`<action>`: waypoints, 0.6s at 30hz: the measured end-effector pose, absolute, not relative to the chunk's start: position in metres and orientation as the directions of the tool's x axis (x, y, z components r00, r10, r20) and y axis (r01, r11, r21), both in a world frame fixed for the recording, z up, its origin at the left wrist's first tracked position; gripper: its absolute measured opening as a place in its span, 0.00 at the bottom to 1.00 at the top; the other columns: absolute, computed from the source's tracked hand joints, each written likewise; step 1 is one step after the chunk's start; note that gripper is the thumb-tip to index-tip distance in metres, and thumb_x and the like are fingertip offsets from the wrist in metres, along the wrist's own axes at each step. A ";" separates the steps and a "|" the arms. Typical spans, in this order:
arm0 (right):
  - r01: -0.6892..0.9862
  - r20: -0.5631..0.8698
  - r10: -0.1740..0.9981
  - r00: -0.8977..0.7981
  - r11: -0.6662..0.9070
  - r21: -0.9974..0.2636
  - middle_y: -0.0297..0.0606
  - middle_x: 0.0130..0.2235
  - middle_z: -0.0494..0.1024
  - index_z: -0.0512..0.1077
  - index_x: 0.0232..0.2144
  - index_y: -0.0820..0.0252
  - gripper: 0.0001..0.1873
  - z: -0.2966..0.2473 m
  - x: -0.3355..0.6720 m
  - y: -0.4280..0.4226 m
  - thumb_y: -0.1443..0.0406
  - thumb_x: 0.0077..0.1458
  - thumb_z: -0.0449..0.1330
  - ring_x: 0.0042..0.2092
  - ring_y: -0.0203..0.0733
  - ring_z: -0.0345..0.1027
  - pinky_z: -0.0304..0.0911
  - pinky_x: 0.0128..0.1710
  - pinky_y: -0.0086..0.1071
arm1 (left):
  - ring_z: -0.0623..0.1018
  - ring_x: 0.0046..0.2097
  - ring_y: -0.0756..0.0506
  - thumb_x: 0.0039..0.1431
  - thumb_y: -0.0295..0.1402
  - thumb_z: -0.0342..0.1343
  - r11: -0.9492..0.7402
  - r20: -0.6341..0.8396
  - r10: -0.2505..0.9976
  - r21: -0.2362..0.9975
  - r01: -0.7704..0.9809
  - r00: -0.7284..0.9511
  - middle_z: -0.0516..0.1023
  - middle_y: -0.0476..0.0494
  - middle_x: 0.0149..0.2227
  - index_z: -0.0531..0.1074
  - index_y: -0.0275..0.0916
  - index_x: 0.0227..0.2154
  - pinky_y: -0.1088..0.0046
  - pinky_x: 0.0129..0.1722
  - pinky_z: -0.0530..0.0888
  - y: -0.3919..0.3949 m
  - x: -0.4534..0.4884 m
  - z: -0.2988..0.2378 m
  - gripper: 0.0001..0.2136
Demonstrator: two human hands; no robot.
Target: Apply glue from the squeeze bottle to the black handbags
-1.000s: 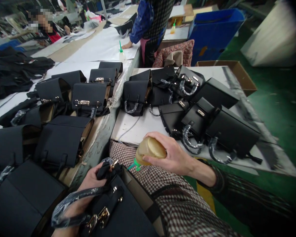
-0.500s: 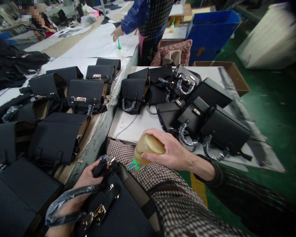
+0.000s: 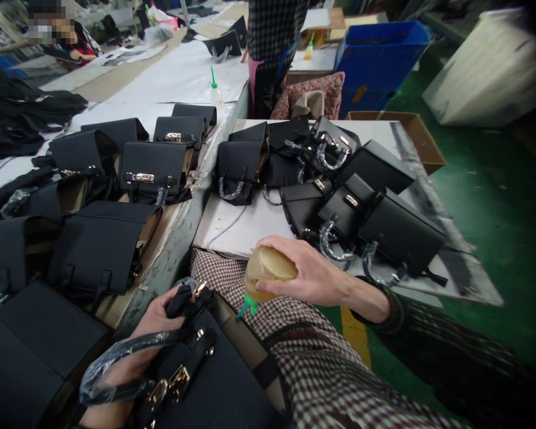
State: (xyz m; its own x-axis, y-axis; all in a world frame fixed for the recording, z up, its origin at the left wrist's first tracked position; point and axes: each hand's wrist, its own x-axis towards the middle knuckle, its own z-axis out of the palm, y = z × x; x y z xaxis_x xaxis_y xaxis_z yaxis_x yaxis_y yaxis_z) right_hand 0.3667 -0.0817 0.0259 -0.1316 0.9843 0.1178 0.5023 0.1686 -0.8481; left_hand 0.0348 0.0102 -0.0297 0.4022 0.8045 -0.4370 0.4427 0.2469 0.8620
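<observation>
A black handbag (image 3: 232,372) with gold fittings and a plastic-wrapped handle (image 3: 109,372) lies on my lap, its beige lining showing along the open edge. My left hand (image 3: 154,325) reaches through the handle and grips the bag's black strap end near a gold clasp. In my right hand (image 3: 301,271) is a squeeze bottle (image 3: 268,271) of yellowish liquid, tilted downward. Its green nozzle points at the inner edge of the bag's opening; whether the tip touches the lining I cannot tell.
Several black handbags stand on the left table (image 3: 174,238), and more lie on the right table (image 3: 223,223). A white bottle with a green nozzle (image 3: 215,94) stands farther back. Beyond are a person in a checked garment (image 3: 274,36) and a blue bin (image 3: 379,65).
My right hand has tipped the bottle more steeply, and the nozzle has moved slightly right and down along the bag's edge. Behind, the person's arm has withdrawn and a black bag piece appears there.
</observation>
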 end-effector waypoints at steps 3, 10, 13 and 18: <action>0.500 0.096 0.984 -0.152 0.160 -0.851 0.38 0.41 0.80 0.72 0.46 0.59 0.19 0.029 0.369 -0.086 0.56 0.57 0.70 0.37 0.43 0.73 0.66 0.38 0.35 | 0.78 0.40 0.44 0.36 0.27 0.63 0.280 -0.456 0.794 0.862 0.423 0.402 0.82 0.46 0.35 0.81 0.36 0.31 0.74 0.42 0.72 0.010 0.033 -0.032 0.13; 0.476 0.006 0.977 -0.212 0.109 -0.873 0.37 0.39 0.81 0.74 0.46 0.61 0.19 0.035 0.377 -0.095 0.58 0.55 0.70 0.35 0.41 0.73 0.65 0.35 0.32 | 0.78 0.40 0.47 0.36 0.26 0.64 0.291 -0.449 0.803 0.869 0.400 0.392 0.82 0.49 0.35 0.80 0.38 0.31 0.77 0.43 0.72 0.006 0.028 -0.034 0.13; 0.461 -0.032 0.973 -0.230 0.080 -0.884 0.36 0.39 0.81 0.74 0.46 0.60 0.20 0.035 0.379 -0.099 0.58 0.54 0.71 0.34 0.39 0.72 0.64 0.33 0.30 | 0.77 0.38 0.47 0.36 0.27 0.65 0.307 -0.467 0.796 0.859 0.409 0.384 0.81 0.49 0.35 0.79 0.37 0.31 0.77 0.40 0.73 0.005 0.029 -0.028 0.13; 0.456 -0.086 0.964 -0.251 0.039 -0.889 0.34 0.37 0.80 0.76 0.44 0.58 0.18 0.034 0.381 -0.103 0.60 0.53 0.72 0.35 0.39 0.73 0.65 0.33 0.30 | 0.76 0.35 0.48 0.38 0.28 0.67 0.295 -0.470 0.791 0.854 0.430 0.391 0.80 0.49 0.35 0.78 0.37 0.32 0.76 0.35 0.73 0.001 0.030 -0.025 0.13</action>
